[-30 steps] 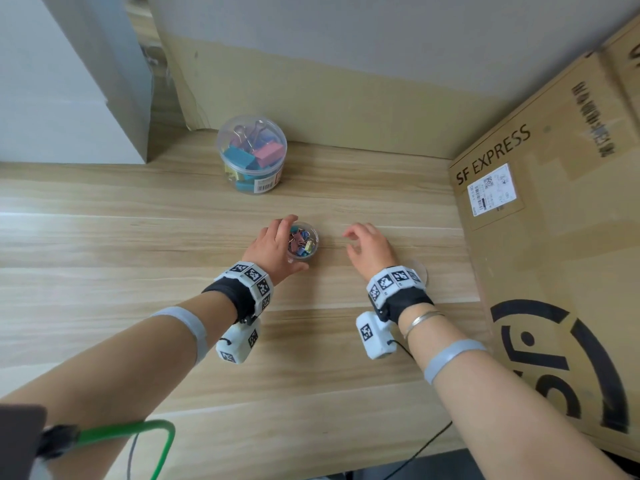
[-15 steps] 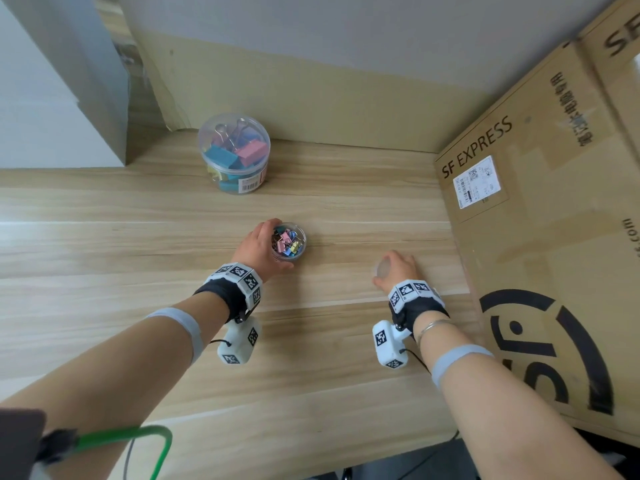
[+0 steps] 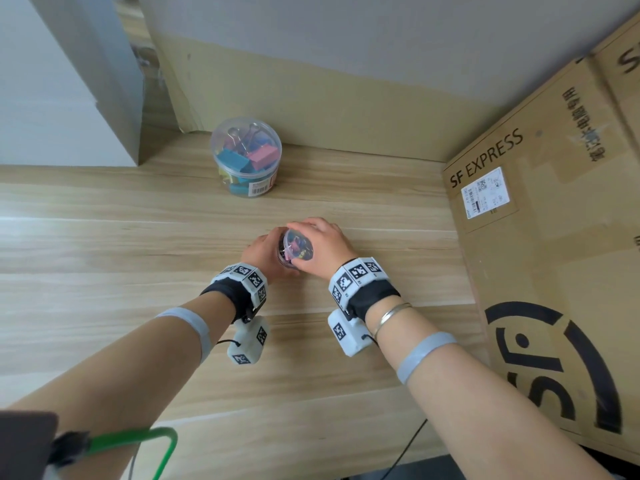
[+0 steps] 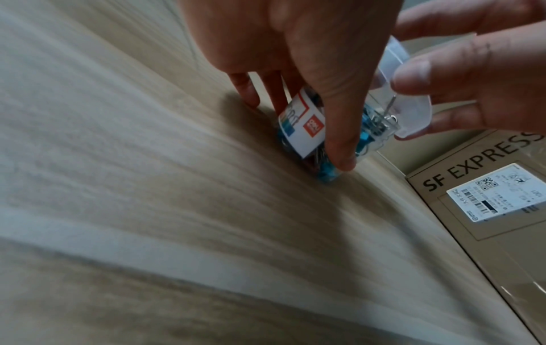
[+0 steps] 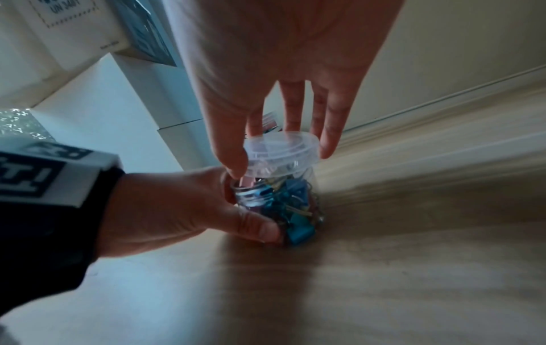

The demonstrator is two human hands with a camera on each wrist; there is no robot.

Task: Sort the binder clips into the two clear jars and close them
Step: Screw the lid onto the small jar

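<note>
A small clear jar (image 5: 283, 205) full of little coloured binder clips stands on the wooden table (image 3: 104, 271), mid-table. My left hand (image 3: 263, 252) grips its side, thumb and fingers curled round it (image 4: 339, 130). My right hand (image 3: 322, 244) pinches a clear plastic lid (image 5: 282, 151) by its rim and holds it tilted over the jar's mouth, one edge raised off the threads. The lid (image 4: 410, 112) also shows beside the jar's red and white label (image 4: 307, 126). A larger clear jar (image 3: 246, 155) with big blue and pink clips stands farther back, its lid on.
A tall SF EXPRESS cardboard box (image 3: 554, 237) leans along the right side of the table. A wall with a beige lower panel (image 3: 311, 98) closes the back. A grey-white box (image 3: 69, 81) stands at the back left. A green cable (image 3: 145, 441) hangs near the front edge.
My right hand picked the clear lid up from the table on the right and carried it left onto the small jar. My left hand kept hold of the jar.
</note>
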